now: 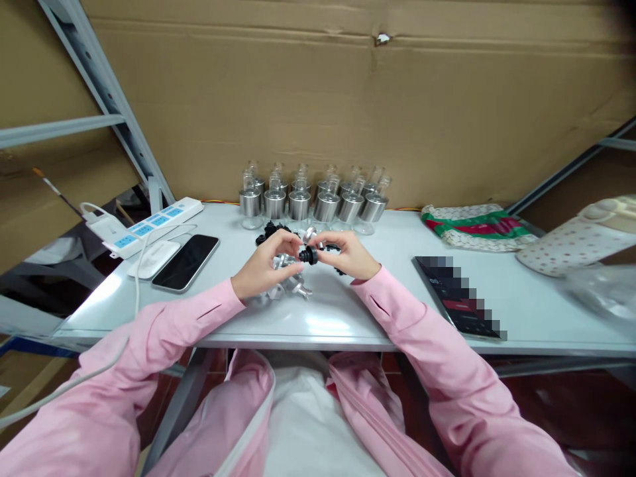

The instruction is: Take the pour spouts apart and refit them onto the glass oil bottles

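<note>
Pinching black ribbed piece (311,255) with right hand (350,255), over table (278,324), presumably for fine control. Holding left hand (267,264) half-curled at its narrow end (can't tell if gripping). Note bottles (325,208) ranked at back, likely to free working room; loose silver parts (298,286) near left hand, likely for easy reach.
</note>
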`<state>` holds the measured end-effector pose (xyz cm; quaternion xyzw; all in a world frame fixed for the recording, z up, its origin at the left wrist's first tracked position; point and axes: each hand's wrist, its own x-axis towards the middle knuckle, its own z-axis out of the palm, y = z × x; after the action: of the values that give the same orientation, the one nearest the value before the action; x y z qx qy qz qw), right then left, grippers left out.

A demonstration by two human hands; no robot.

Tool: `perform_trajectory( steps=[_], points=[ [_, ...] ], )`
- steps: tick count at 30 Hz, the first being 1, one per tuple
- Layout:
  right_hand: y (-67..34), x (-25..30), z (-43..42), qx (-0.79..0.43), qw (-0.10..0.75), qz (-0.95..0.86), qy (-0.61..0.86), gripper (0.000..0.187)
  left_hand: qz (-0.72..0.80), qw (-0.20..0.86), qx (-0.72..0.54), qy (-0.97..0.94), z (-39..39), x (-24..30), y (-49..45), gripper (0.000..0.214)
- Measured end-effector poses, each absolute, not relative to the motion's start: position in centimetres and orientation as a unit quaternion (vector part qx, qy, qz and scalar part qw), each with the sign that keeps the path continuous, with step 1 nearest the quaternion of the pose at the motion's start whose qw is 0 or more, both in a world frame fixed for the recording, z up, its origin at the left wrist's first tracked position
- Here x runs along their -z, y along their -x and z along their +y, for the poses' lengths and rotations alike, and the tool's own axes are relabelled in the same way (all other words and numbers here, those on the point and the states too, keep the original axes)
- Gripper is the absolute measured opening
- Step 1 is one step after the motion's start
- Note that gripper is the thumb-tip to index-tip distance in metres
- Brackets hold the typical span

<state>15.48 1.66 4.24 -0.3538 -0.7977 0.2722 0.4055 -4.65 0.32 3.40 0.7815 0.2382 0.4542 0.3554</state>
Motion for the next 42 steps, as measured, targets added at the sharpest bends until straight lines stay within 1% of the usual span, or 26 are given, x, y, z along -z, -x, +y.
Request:
perform_trajectory(
  steps=[2,4,6,9,12,15,18,21,23,30,37,42],
  points=[
    [-15.4,-4.2,1.6,-0.272,0.404,-0.797,0.356,0.013,0.237,0.204,-0.451,-0.836,0.2,-3.3,4.9,0.022],
    [-15.3,-4.2,1.5,-0.276,0.403,-0.798,0.353,0.014,0.239,0.095,-0.428,-0.866,0.2,-3.2,5.1,0.017],
    [-15.3,-4.2,1.5,-0.279,0.399,-0.799,0.353,0.013,0.238,0.033,-0.404,-0.883,0.3,-3.1,5.2,0.016],
    [-15.2,-4.0,1.6,-0.277,0.395,-0.8,0.356,0.013,0.235,-0.002,-0.396,-0.888,0.5,-3.0,5.3,0.016],
    [-15.3,-4.1,1.6,-0.277,0.397,-0.799,0.357,0.014,0.241,0.036,-0.416,-0.876,0.5,-3.0,5.2,0.015],
    [-15.5,-4.6,1.5,-0.318,0.41,-0.784,0.343,0.02,0.29,0.163,-0.449,-0.829,0.5,-3.1,5.0,0.019],
    [-16.0,-5.2,1.6,-0.364,0.473,-0.735,0.321,0.025,0.33,0.31,-0.477,-0.753,0.8,-3.0,5.0,0.025],
    [-16.5,-5.6,1.8,-0.403,0.524,-0.684,0.308,0.032,0.336,0.385,-0.493,-0.704,1.2,-2.9,4.9,0.028],
    [-16.8,-5.6,1.9,-0.43,0.525,-0.671,0.298,0.034,0.339,0.397,-0.496,-0.694,1.3,-2.8,4.9,0.028],
    [-16.6,-5.5,1.4,-0.474,0.476,-0.688,0.273,0.026,0.34,0.386,-0.503,-0.695,1.2,-2.6,4.8,0.028],
    [-16.6,-5.4,1.4,-0.503,0.47,-0.686,0.238,0.024,0.34,0.355,-0.499,-0.714,1.0,-2.5,4.8,0.025],
    [-16.4,-5.4,1.2,-0.509,0.445,-0.694,0.247,0.022,0.343,0.316,-0.49,-0.737,0.8,-2.7,4.9,0.022]
  ],
)
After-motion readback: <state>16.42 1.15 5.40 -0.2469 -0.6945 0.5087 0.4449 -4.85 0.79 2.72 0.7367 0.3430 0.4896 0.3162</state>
